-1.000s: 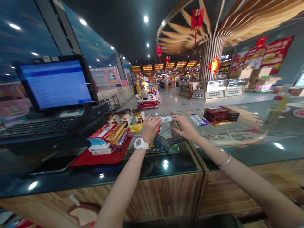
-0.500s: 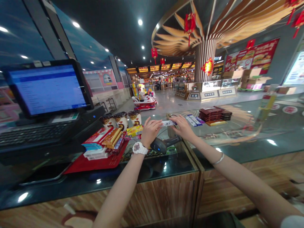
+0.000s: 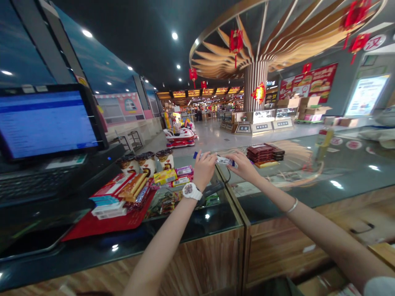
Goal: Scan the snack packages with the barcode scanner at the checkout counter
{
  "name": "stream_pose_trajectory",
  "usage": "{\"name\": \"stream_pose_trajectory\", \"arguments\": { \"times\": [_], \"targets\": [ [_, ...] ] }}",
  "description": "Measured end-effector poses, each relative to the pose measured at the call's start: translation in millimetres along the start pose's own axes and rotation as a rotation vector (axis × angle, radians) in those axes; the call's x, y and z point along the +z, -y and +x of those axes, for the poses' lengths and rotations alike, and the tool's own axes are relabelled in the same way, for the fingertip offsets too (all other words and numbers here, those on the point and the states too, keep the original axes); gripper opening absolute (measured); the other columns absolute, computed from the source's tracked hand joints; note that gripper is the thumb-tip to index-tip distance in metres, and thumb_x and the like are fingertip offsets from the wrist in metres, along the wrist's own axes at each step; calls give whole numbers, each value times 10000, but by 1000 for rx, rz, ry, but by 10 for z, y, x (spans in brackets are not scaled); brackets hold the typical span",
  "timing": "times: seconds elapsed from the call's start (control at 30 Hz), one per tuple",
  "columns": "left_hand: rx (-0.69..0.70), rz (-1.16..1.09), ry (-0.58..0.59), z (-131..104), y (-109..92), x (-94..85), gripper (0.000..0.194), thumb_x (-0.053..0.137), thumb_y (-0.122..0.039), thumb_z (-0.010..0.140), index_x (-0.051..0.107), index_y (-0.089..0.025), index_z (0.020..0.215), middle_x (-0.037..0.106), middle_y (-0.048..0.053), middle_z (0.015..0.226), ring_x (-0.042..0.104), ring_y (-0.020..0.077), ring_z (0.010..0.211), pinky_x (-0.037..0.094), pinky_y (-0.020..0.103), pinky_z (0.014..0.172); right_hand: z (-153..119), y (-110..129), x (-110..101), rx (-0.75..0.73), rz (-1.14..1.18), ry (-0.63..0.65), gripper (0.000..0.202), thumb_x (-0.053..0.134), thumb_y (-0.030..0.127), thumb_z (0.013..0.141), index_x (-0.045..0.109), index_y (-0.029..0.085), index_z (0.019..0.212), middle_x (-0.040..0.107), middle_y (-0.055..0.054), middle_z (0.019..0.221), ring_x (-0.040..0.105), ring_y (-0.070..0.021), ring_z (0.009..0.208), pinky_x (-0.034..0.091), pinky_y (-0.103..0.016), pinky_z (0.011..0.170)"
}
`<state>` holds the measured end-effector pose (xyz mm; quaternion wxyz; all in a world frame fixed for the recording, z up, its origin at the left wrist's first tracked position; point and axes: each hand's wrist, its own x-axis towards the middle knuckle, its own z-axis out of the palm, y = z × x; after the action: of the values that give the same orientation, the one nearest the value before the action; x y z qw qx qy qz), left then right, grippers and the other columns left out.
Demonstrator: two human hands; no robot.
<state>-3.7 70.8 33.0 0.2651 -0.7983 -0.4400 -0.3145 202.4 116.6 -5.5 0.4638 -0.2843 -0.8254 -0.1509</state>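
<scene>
My left hand (image 3: 203, 170), with a white watch at the wrist, is closed over the glass counter. A slim white-and-blue wrapped packet (image 3: 223, 160) spans the gap between my two hands, and a dark blue end shows beyond my left fingers. My right hand (image 3: 243, 166) pinches the packet's other end; whether one or two packets are held I cannot tell. Below my left hand lies a dark handheld scanner (image 3: 213, 189), partly hidden. Colourful candy packs (image 3: 165, 176) lie left of my left hand. Right of my right hand is a stack of dark brown wrapped packs (image 3: 261, 152).
A red mat (image 3: 129, 220) carries boxes and snack packs (image 3: 134, 187). Behind them stand lidded cups (image 3: 146, 164). A monitor (image 3: 49, 121) and keyboard (image 3: 18, 181) are at the left. A bottle (image 3: 323, 144) stands farther right on the counter.
The view has turned right, so the monitor and mat sit farther left. My hands have shifted right relative to the counter, still holding the packet, uncovering more candy packs and the scanner's surroundings.
</scene>
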Motion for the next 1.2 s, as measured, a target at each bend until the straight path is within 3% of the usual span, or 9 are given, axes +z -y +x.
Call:
{"name": "stream_pose_trajectory", "arguments": {
  "times": [0.1,0.23,0.53,0.7,0.87,1.2],
  "targets": [
    [-1,1,30,207,-214,152,273,449,-141,945,670,-226,1081,702,43,1217,570,218,1219,247,530,1213,-114,-203,-152,67,-34,-10,271,585,280,885,604,219,1149,694,-90,1047,621,-267,1035,471,-460,973],
    [-24,-28,56,401,-426,435,301,429,-128,946,654,-225,1120,698,40,1214,549,213,1236,229,496,1225,-268,-426,-236,157,-102,-27,252,616,264,857,623,211,1103,699,-89,977,631,-267,967,479,-416,903],
    [-238,-131,195,529,-686,1006,473,376,-84,919,556,-205,1339,472,45,1509,424,240,1368,301,458,1178,-234,-714,-60,495,-153,55,355,648,196,801,583,153,1147,737,-89,970,683,-250,932,468,-347,843],
    [-327,-202,324,560,-693,1211,556,337,-55,909,479,-216,1422,478,59,1505,448,241,1356,304,483,1166,-101,-741,84,633,-212,146,354,626,192,824,564,161,1172,743,-76,989,693,-229,951,456,-301,834],
    [-356,-211,380,573,-641,1361,540,348,-30,901,526,-222,1373,551,76,1439,500,224,1319,286,484,1170,-30,-789,214,712,-266,213,322,613,218,842,566,169,1157,741,-89,1004,694,-229,951,446,-271,784],
    [-340,-142,549,424,-643,1519,524,457,-34,863,541,-214,1347,602,86,1379,474,255,1342,228,516,1190,-156,-962,412,779,-254,287,305,649,295,840,578,163,1106,742,-100,974,703,-243,912,435,-263,733]
  ]
}}
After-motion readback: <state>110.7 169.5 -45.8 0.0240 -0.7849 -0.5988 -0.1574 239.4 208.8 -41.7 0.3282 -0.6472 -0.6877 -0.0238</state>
